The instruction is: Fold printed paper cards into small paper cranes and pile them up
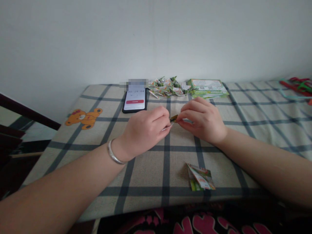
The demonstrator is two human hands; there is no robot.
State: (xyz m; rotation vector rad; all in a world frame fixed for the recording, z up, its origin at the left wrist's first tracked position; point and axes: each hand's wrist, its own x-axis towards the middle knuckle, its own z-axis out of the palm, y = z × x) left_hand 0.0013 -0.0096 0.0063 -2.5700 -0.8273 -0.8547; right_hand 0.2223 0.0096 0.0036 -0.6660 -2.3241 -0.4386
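Over the middle of the table, my left hand is closed in a pinch on a small folded piece of printed paper. My right hand pinches the other end of that paper between thumb and fingertips. Most of the piece is hidden by my fingers, so its full shape does not show. Nearer to me lies another folded printed paper, partly creased, with green and white print. Behind my hands sits a pile of several folded paper pieces in similar colours.
A phone showing a running timer lies behind my left hand. A green and white printed box or booklet is at the back right. Red and green items lie at the far right. The checked tablecloth bears a bear figure at left.
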